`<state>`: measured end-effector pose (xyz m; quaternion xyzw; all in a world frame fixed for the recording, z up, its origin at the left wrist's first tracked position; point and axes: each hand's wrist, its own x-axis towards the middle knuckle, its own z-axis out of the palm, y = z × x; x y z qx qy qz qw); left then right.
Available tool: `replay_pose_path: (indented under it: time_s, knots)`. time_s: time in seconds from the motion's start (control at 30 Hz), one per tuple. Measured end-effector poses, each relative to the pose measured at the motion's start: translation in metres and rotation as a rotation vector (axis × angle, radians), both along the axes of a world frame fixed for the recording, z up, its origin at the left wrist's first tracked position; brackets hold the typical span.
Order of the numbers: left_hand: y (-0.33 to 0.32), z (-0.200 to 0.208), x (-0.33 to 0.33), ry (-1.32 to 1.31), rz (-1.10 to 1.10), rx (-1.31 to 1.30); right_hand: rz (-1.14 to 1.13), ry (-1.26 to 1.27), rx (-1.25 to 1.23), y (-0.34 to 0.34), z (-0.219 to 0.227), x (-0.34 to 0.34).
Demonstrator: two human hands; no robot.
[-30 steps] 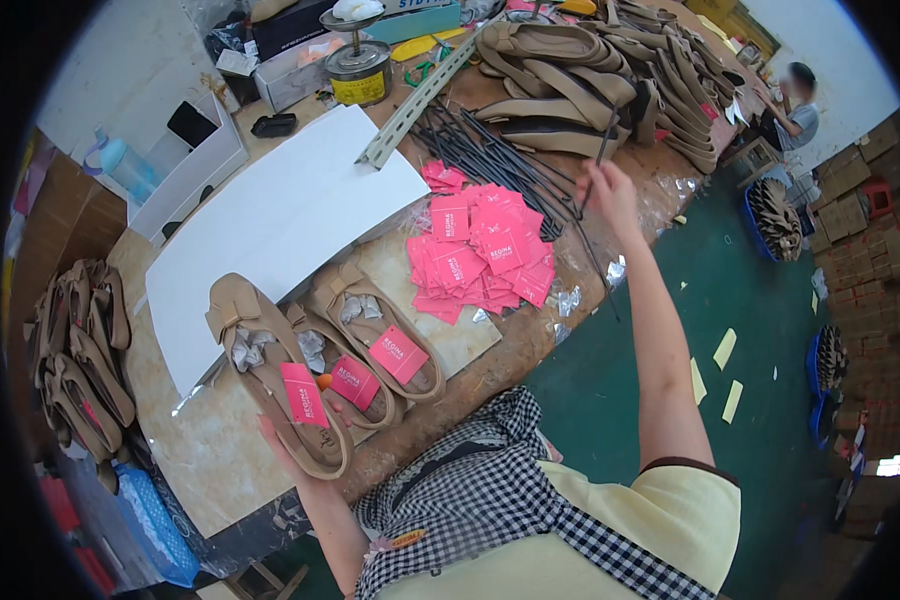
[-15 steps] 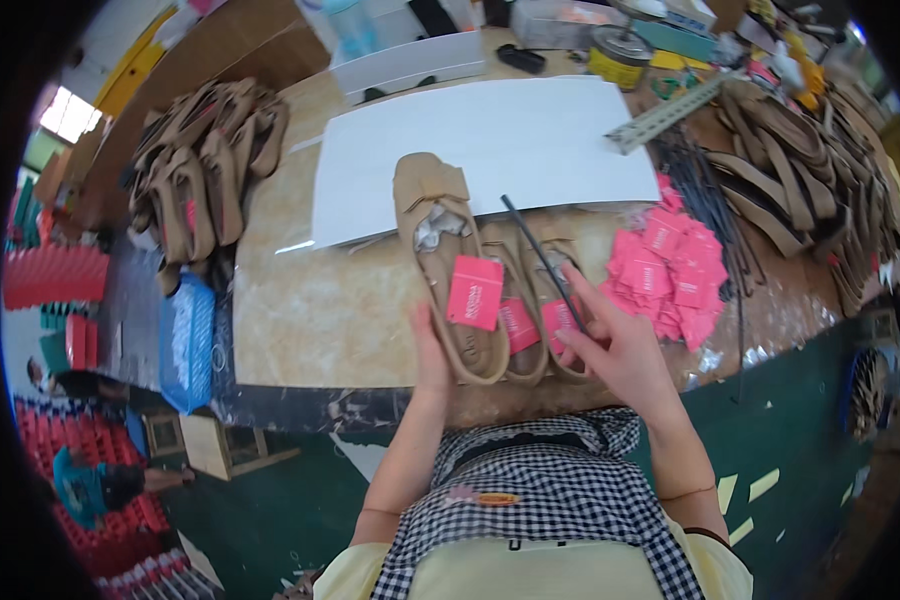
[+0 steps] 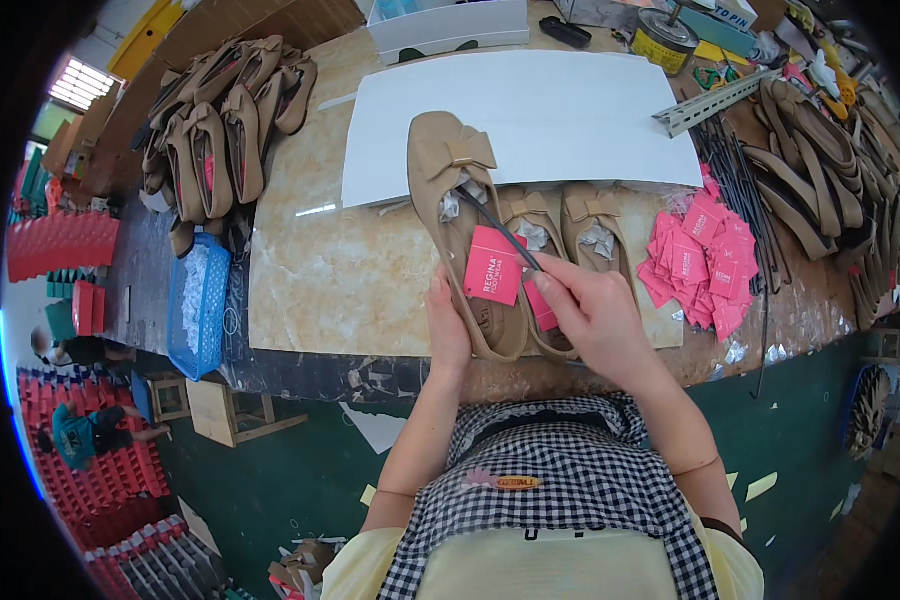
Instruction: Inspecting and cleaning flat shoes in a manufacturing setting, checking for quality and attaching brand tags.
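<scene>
A beige flat shoe (image 3: 433,180) with a bow points away from me, crumpled paper in its front and a pink tag (image 3: 495,266) over its insole. My left hand (image 3: 448,325) is closed around the left side of its heel. Between the thumb and fingers of my right hand (image 3: 595,310) is a thin black stick (image 3: 505,232), its far tip reaching the paper inside the shoe. To the right lie two more beige shoes (image 3: 592,205), also stuffed with paper; my right hand hides part of them.
A white board (image 3: 520,110) lies behind the shoes. Pink tags (image 3: 705,262) are heaped to the right, beside a bundle of black sticks (image 3: 740,190). Beige shoes (image 3: 202,150) pile up at the left; more (image 3: 800,170) lie at right. A blue basket (image 3: 215,310) stands at the left edge.
My right hand has brought the black stick left, from above the neighbouring shoes into the held shoe's front opening. The whole view has shifted a little.
</scene>
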<state>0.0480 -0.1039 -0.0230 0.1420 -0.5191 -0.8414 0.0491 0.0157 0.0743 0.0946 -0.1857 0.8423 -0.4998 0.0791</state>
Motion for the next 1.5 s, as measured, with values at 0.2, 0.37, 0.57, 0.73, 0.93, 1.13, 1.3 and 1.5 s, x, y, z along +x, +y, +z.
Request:
replay_pose_path:
  time_s: [0.2,0.37,0.57,0.73,0.93,1.13,1.3,1.5]
  knots:
    - [0.039,-0.001,0.017,-0.090,0.096,-0.119,-0.173,0.460,0.062,-0.029,-0.028,0.000]
    - [0.050,0.000,0.015,-0.114,0.046,-0.089,-0.013,0.228,0.373,-0.015,-0.034,0.010]
    - [-0.040,-0.004,0.034,-0.290,-0.074,0.137,-0.479,0.057,0.126,0.150,-0.035,0.013]
    - [-0.113,0.022,0.049,-0.083,0.448,-2.047,-0.879,-0.125,1.133,0.319,-0.145,0.083]
    - [0.034,-0.005,-0.014,-0.214,-0.313,-1.208,-1.025,-0.032,1.095,0.331,-0.130,0.069]
    - [0.017,0.020,0.011,-0.214,0.296,0.334,-0.963,0.125,1.221,0.363,-0.162,0.062]
    - [-0.004,0.001,0.025,-0.139,-0.342,0.658,-1.068,0.064,0.372,0.260,-0.058,0.008]
    - [0.023,0.030,-0.006,-0.168,-0.090,0.017,-0.177,-0.247,-0.226,0.069,-0.023,0.021]
